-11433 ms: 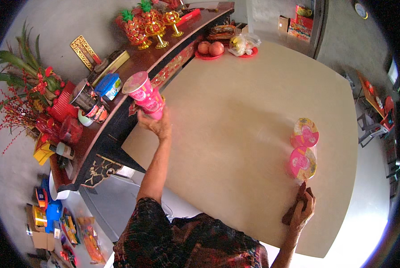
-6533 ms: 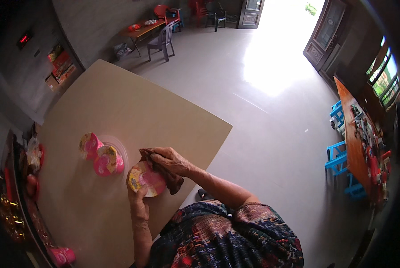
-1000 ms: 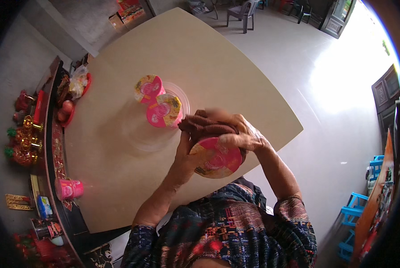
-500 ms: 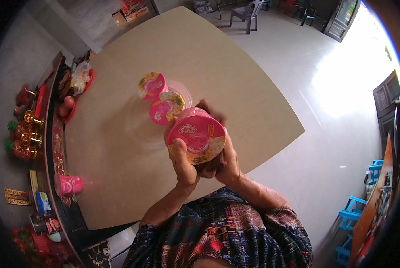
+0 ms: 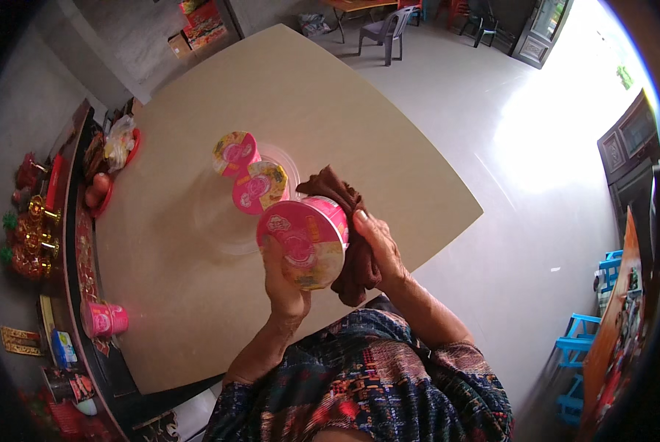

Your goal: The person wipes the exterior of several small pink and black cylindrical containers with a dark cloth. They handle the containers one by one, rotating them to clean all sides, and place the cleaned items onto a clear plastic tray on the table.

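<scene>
A pink instant noodle cup (image 5: pixel 302 243) is held above the near part of the table, its printed lid turned up toward me. My left hand (image 5: pixel 284 287) grips the cup at its lower left, the thumb lying over the lid. My right hand (image 5: pixel 379 247) holds a dark brown cloth (image 5: pixel 358 261) pressed along the cup's right side. Most of the right fingers are hidden behind the cloth. Just beyond, two similar pink cups, a nearer one (image 5: pixel 260 188) and a farther one (image 5: pixel 236 153), stand touching or nearly so on the table.
The beige table (image 5: pixel 389 147) has a clear round disc (image 5: pixel 277 156) under the cups. Another pink cup (image 5: pixel 109 320) stands on a dark sideboard at left, near red baskets (image 5: pixel 103 199) and gold ornaments (image 5: pixel 39 228). Blue stools (image 5: pixel 579 339) are at right, a grey chair (image 5: pixel 385 33) beyond.
My right hand has shifted the brown cloth from mostly behind the cup to its right side, where it now shows plainly. The whole view has shifted slightly; the left hand still holds the cup.
</scene>
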{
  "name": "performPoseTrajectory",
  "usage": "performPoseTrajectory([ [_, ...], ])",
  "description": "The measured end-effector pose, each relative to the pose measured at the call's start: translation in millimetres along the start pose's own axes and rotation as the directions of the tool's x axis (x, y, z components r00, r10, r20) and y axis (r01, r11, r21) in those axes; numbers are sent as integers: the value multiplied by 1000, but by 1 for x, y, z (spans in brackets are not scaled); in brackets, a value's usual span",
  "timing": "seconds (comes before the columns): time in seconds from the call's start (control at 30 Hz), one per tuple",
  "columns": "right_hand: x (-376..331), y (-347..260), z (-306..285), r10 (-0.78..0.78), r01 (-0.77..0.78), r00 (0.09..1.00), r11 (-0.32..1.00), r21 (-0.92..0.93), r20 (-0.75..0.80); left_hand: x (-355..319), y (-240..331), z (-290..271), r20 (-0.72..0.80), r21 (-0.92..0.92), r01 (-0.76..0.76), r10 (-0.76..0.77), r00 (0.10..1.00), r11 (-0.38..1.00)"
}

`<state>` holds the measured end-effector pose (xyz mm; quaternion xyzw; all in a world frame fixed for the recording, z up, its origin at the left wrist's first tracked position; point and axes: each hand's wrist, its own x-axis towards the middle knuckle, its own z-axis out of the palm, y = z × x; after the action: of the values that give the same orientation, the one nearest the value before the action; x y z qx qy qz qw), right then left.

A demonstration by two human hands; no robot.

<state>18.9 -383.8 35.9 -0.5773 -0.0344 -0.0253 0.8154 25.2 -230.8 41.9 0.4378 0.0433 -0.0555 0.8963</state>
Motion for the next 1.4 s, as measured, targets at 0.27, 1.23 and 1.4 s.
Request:
performPoseTrajectory([
  [0.27, -25, -5, 5, 182, -166, 977, 976, -142, 108, 10, 7, -23, -28, -45, -87, 86, 996, 995],
  [1.23, 48, -23, 15, -94, 360, 846, 827, -432, 525, -23, 5, -51, 146, -133, 225, -206, 968, 965],
  [1.4, 38, -4, 35, 188, -156, 953, 977, -144, 239, -26, 0, -47, -32, -160, 112, -119, 992, 981],
])
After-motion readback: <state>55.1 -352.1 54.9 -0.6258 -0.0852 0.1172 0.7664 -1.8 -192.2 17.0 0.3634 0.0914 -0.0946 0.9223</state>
